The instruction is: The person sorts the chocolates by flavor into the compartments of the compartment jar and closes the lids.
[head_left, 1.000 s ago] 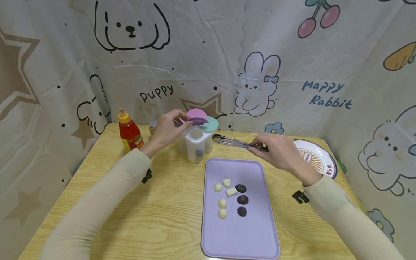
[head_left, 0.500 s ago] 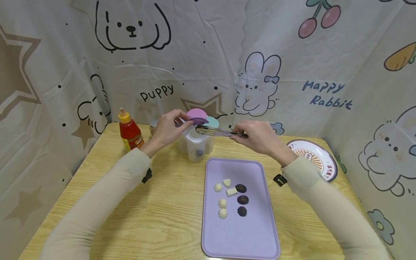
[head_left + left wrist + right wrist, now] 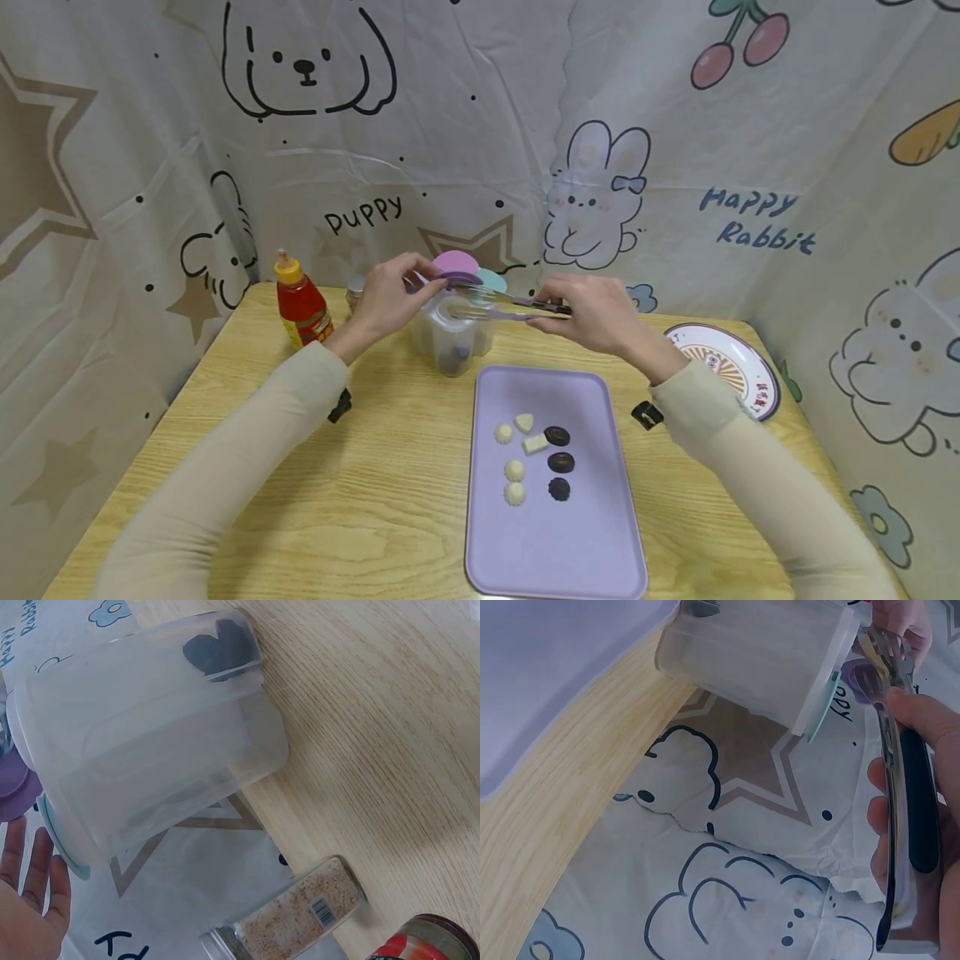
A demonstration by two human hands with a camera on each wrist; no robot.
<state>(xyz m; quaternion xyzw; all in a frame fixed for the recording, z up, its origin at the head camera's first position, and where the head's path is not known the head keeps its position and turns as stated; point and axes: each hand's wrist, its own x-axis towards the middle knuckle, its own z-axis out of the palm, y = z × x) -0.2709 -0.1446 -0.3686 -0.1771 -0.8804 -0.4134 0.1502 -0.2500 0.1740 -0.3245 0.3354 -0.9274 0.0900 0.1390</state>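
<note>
My left hand (image 3: 390, 293) pinches the edge of a purple flip lid (image 3: 463, 277), holding it up. Below the lid is the round mouth of a translucent multi-compartment container (image 3: 450, 333); its pink lid (image 3: 456, 262) and mint lid (image 3: 491, 282) are down. Dark pieces (image 3: 219, 651) lie at the container's bottom, one compartment's worth showing through the wall. My right hand (image 3: 592, 312) grips metal tongs (image 3: 891, 742) with dark handles. The tongs' arms are spread, their tips above the uncovered mouth, with nothing seen between them.
A lilac tray (image 3: 555, 542) bears several white chocolates (image 3: 535, 443) and dark chocolates (image 3: 560, 462). A red sauce bottle (image 3: 302, 304) and a jar (image 3: 300, 911) of pale granules stand left of the container. A patterned plate (image 3: 731, 367) lies at the right.
The tongs have moved left to above the container's mouth, then their arms have spread apart. The dark patch at the container's bottom looks larger. My left hand stays on the lid.
</note>
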